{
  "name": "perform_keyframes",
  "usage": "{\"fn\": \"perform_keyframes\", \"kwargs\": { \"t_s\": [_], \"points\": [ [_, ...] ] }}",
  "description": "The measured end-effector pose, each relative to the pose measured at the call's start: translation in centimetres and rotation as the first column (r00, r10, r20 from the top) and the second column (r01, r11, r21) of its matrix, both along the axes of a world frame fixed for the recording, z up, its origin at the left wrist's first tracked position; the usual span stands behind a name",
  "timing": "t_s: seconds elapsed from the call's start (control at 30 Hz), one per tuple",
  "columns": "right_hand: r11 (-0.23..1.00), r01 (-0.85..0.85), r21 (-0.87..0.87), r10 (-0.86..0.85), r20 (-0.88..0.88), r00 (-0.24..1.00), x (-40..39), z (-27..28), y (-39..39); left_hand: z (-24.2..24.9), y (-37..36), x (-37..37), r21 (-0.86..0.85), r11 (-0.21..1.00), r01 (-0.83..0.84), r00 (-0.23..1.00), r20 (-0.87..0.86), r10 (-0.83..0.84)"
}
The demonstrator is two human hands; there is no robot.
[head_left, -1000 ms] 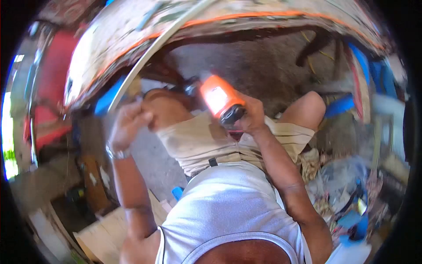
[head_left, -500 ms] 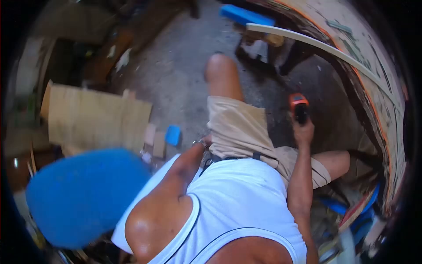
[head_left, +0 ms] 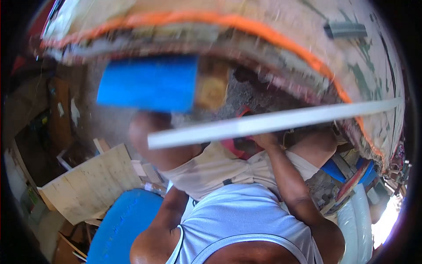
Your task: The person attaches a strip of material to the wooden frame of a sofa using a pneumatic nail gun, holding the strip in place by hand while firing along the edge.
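My right hand (head_left: 266, 140) is closed around a red and black tool (head_left: 237, 148) between my thighs. A long white strip (head_left: 272, 121) passes in front of it and hides part of it, so its exact kind cannot be made out. My left arm (head_left: 176, 209) hangs at my left side. Its hand is hidden beyond my thigh.
A worktop with an orange edge (head_left: 281, 37) arches over the top and right. Below it are a blue panel (head_left: 147, 83) and a wooden block (head_left: 213, 88). Boards (head_left: 90, 185) and a blue chair back (head_left: 123, 224) are at left; blue items (head_left: 334, 170) are at right.
My view has swung toward the worktop, which now fills the top. My right hand has brought the red and black tool in close to my lap. My left hand has gone out of sight.
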State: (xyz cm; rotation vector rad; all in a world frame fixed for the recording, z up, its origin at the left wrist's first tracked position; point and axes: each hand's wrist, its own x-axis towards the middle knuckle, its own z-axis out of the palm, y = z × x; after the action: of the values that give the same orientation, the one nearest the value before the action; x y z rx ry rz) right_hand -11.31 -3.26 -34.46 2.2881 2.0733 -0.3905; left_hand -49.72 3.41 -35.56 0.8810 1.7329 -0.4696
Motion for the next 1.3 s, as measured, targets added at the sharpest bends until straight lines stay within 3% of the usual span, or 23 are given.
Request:
{"fn": "perform_keyframes", "kwargs": {
  "t_s": [0.1,0.17,0.27,0.37,0.4,0.43,0.47,0.53,0.63,0.83,0.97,1.03,1.13,1.17,1.2,1.27,1.3],
  "points": [
    [0.937,0.232,-0.261,-0.325,-0.406,0.854,-1.2,2.6,3.8,0.3,4.0,0.8,0.023,0.997,0.077,0.997,-0.015,-0.077],
    [0.877,0.365,-0.313,-0.479,-0.504,0.718,-3.9,4.1,6.1,0.1,8.2,0.4,0.049,0.984,0.172,0.985,-0.006,-0.172],
    [0.767,0.619,-0.167,-0.589,-0.567,0.577,-8.9,4.6,10.4,-1.5,16.4,0.1,0.101,0.933,0.345,0.936,0.035,-0.349],
    [0.636,0.764,0.109,-0.637,-0.485,0.599,-13.0,4.5,14.8,-4.4,25.3,1.5,0.163,0.866,0.472,0.869,0.077,-0.488],
    [0.591,0.789,-0.169,-0.733,-0.522,0.437,-12.0,9.0,16.5,-5.1,27.6,2.6,0.184,0.849,0.495,0.853,0.085,-0.515],
    [0.638,0.735,-0.230,-0.742,-0.438,0.507,-11.1,13.5,17.8,-5.7,29.7,3.4,0.208,0.830,0.518,0.834,0.091,-0.543],
    [0.649,0.760,-0.024,-0.706,-0.389,0.591,-12.9,13.8,17.8,-6.2,31.6,4.1,0.236,0.815,0.529,0.823,0.091,-0.560],
    [0.594,0.803,-0.058,-0.763,-0.358,0.538,-17.7,8.7,19.1,-6.7,35.1,4.9,0.293,0.785,0.545,0.799,0.103,-0.593],
    [0.655,0.729,-0.200,-0.752,-0.267,0.603,-19.4,10.3,20.0,-7.3,39.8,4.9,0.348,0.755,0.556,0.775,0.113,-0.622],
    [0.644,0.758,-0.103,-0.757,-0.225,0.613,-21.3,17.0,16.5,-4.6,46.1,1.4,0.487,0.701,0.521,0.745,0.142,-0.652],
    [0.656,0.735,-0.171,-0.755,-0.170,0.633,-17.1,21.0,13.3,-1.8,47.1,-3.5,0.537,0.686,0.490,0.756,0.129,-0.641],
    [0.692,0.698,-0.185,-0.714,-0.038,0.699,-14.3,23.2,11.6,0.1,47.2,-7.1,0.566,0.664,0.488,0.756,0.105,-0.646],
    [0.760,0.649,0.018,-0.648,-0.034,0.760,-10.4,24.4,7.8,3.9,46.6,-13.9,0.624,0.626,0.467,0.769,0.063,-0.636],
    [0.766,0.643,-0.020,-0.643,-0.017,0.766,-9.1,25.3,6.8,4.9,46.6,-16.7,0.659,0.601,0.452,0.767,0.057,-0.640],
    [0.745,0.665,0.059,-0.666,0.000,0.746,-8.2,24.5,5.4,6.9,46.1,-18.7,0.689,0.579,0.436,0.767,0.051,-0.639],
    [0.678,0.719,0.153,-0.728,0.009,0.685,-7.2,22.9,3.3,11.7,46.9,-22.8,0.907,0.271,0.322,0.693,-0.031,-0.720],
    [0.630,0.757,0.174,-0.769,0.003,0.639,-7.0,22.7,2.9,22.2,42.4,-18.3,0.928,-0.155,0.339,0.626,-0.345,-0.699]
  ]
}}
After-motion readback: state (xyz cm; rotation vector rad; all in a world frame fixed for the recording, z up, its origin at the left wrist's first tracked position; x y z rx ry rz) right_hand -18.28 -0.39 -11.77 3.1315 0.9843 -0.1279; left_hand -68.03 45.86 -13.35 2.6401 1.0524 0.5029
